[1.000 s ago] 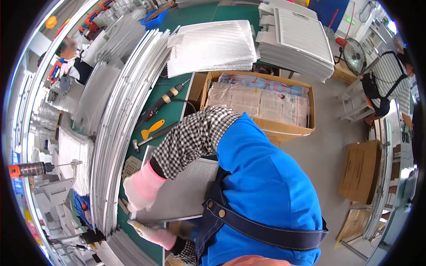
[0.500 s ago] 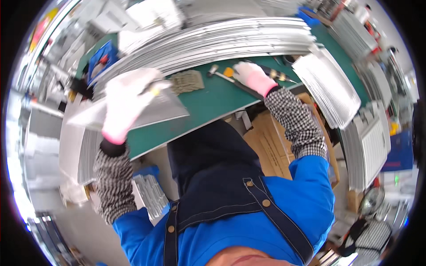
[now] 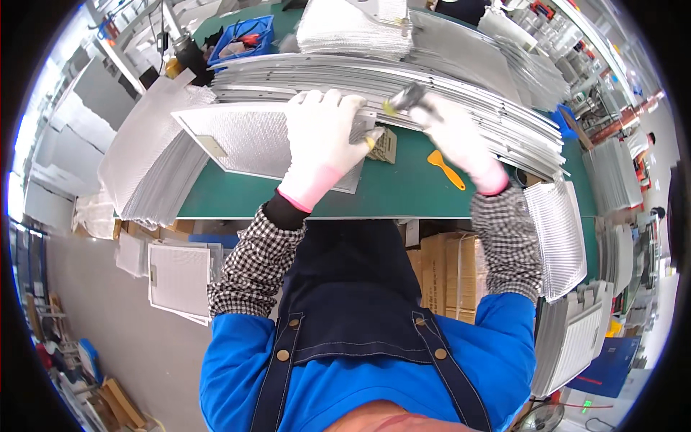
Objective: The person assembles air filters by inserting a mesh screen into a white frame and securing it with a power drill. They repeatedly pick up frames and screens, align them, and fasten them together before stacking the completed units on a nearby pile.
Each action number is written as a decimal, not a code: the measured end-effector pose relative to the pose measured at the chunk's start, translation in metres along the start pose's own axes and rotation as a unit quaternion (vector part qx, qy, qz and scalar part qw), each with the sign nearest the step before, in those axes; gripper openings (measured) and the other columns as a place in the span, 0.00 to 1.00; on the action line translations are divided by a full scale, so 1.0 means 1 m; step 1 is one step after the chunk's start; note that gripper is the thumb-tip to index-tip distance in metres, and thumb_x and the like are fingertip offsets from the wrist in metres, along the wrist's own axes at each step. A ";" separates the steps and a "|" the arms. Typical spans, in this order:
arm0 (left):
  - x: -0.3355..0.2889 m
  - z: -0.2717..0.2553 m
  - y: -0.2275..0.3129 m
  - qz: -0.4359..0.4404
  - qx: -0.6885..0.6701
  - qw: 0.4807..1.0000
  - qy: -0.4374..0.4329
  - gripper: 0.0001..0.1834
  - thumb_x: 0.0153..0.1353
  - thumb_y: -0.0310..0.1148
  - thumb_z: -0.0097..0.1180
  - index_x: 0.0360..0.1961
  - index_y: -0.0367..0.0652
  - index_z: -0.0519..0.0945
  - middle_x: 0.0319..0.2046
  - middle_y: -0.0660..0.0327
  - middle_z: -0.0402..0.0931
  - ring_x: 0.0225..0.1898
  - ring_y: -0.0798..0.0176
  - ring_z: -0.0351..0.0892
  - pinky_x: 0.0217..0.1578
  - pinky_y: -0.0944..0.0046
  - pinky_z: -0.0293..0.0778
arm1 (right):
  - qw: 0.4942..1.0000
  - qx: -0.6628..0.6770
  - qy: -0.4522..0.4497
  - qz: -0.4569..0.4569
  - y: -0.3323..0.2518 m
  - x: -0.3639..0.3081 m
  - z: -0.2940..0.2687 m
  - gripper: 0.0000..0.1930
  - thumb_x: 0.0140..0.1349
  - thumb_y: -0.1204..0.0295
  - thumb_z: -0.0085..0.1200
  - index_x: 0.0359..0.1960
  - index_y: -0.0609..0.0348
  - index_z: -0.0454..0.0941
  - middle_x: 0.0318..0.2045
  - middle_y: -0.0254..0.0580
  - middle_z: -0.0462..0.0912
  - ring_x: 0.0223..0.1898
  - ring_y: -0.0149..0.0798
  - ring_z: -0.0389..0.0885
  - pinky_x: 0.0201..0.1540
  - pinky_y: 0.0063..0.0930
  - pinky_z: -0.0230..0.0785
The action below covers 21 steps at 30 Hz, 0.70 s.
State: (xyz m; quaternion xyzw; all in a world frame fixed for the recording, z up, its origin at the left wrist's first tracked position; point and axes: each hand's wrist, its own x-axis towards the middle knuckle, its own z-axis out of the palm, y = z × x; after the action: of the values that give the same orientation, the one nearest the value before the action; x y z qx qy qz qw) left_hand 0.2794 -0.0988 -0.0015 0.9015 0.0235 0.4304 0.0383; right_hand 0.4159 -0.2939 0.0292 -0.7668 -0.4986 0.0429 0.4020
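Note:
My left hand [image 3: 320,137], in a white glove with a pink cuff, grips the right end of a framed silver mesh panel [image 3: 248,137]. Its fingers lie over the panel's far edge, and the thumb points right. The panel lies partly over the green tabletop [image 3: 403,191]. To the right, my right hand [image 3: 453,133] is raised and closed round a hammer [image 3: 407,99]. The hammer's dark head is blurred and points left toward the panel's end; the glove hides most of the handle. A yellow scraper [image 3: 446,171] lies below this hand.
Long metal strips [image 3: 475,108] are piled along the bench's far side. Mesh sheets are stacked at left [image 3: 155,155] and right [image 3: 558,234]. Behind the strips stands a blue bin [image 3: 245,37]. A beige bundle [image 3: 385,145] lies beside my left thumb. Cardboard boxes [image 3: 446,273] stand under the bench.
My right hand has lifted the hammer off the table. The left hand has brought the panel to the right and turned it. My view has shifted left, and the scraper now shows fully.

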 end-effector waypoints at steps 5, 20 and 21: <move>-0.003 0.002 0.004 0.009 -0.041 0.999 0.006 0.22 0.44 0.46 0.73 0.38 0.50 0.80 0.33 0.62 0.74 0.41 0.55 0.74 0.49 0.52 0.65 | 0.928 -0.294 0.032 -0.227 -0.046 0.014 -0.024 0.14 0.67 0.64 0.57 0.51 0.55 0.83 0.35 0.42 0.85 0.33 0.37 0.82 0.40 0.32 0.75; -0.012 0.008 0.014 -0.025 -0.037 0.992 0.116 0.16 0.47 0.42 0.69 0.29 0.47 0.76 0.30 0.58 0.70 0.38 0.51 0.71 0.51 0.47 0.63 | 0.991 -0.111 0.025 0.072 -0.017 -0.016 0.021 0.14 0.68 0.73 0.51 0.54 0.58 0.79 0.42 0.48 0.82 0.37 0.48 0.82 0.44 0.36 0.77; -0.013 0.006 0.014 -0.019 -0.039 0.991 0.123 0.15 0.47 0.42 0.69 0.29 0.48 0.76 0.30 0.58 0.70 0.38 0.50 0.71 0.51 0.47 0.62 | 0.980 -0.188 0.007 0.059 0.021 -0.030 0.029 0.16 0.69 0.71 0.50 0.57 0.55 0.77 0.43 0.47 0.81 0.40 0.47 0.82 0.45 0.37 0.77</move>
State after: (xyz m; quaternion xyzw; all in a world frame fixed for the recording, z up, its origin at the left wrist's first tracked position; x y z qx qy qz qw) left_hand 0.2755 -0.1145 -0.0141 0.8391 0.0277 0.5375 0.0787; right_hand 0.4022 -0.3051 -0.0146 -0.8571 -0.4488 -0.0337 0.2508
